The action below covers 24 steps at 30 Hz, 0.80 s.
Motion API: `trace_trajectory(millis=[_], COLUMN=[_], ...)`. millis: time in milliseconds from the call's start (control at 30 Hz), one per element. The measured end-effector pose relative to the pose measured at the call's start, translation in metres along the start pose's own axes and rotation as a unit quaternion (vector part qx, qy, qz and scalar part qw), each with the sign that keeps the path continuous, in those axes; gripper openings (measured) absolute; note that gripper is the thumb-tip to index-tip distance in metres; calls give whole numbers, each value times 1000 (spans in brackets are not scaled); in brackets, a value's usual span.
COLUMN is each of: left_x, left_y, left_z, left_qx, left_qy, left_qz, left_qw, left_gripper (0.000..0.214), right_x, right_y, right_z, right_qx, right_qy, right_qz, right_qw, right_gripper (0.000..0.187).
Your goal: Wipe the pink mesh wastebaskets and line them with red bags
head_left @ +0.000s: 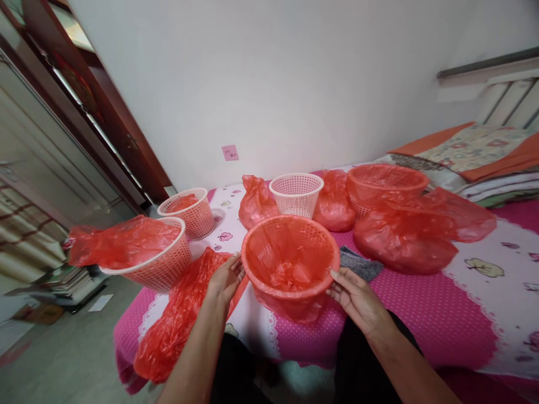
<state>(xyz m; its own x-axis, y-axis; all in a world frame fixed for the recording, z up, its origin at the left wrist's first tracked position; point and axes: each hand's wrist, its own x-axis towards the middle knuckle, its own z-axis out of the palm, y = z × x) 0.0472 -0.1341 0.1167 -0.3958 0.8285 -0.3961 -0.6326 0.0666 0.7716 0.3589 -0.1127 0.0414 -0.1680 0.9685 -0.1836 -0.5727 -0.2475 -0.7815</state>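
A plastic basket (pixel 290 293) lined with a red plastic bag (pixel 288 252) is in front of me at the bed's near edge. The bag is folded over the rim and hangs down outside. My left hand (pixel 226 279) grips the rim on the left, its fingers curled at the edge. On the right side, my right hand (pixel 356 296) pinches the rim, thumb on top and fingers below. A loose red plastic bag (pixel 181 322) lies crumpled on the bed beside my left forearm. Behind the right hand is a grey cloth (pixel 361 266), partly hidden.
Behind stands a bare pale basket (pixel 296 196) between red bags (pixel 255 205). To the left are a small basket (pixel 200 217) and a larger one (pixel 168 275) holding red plastic. At right sit a lined basket (pixel 356 191) and a bulging red bag (pixel 404 247). Folded bedding (pixel 475 148) lies beyond.
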Motion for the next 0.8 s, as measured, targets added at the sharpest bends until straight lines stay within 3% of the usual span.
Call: trace_trajectory(millis=[200, 367, 500, 600, 800], left_x=[15, 24, 42, 60, 80], left_y=[-10, -9, 2, 9, 10], left_z=[7, -4, -10, -2, 24], left_qx=[32, 61, 70, 75, 88], left_qy=[-48, -66, -43, -41, -71], left_qz=[-28, -17, 23, 23, -39], left_qw=[998, 996, 996, 996, 993], left_gripper=[20, 6, 25, 24, 6], right_x=[0, -1, -1, -1, -5], right_y=[1, 1, 4, 5, -1], right_z=[-1, -2, -3, -1, 0], right_qx=[-1, -7, 0, 1, -4], right_qy=[20, 12, 15, 10, -2], right_qz=[-12, -5, -8, -7, 0], right_qw=[1000, 1000, 1000, 1000, 1000], right_gripper=[34, 35, 36, 36, 35])
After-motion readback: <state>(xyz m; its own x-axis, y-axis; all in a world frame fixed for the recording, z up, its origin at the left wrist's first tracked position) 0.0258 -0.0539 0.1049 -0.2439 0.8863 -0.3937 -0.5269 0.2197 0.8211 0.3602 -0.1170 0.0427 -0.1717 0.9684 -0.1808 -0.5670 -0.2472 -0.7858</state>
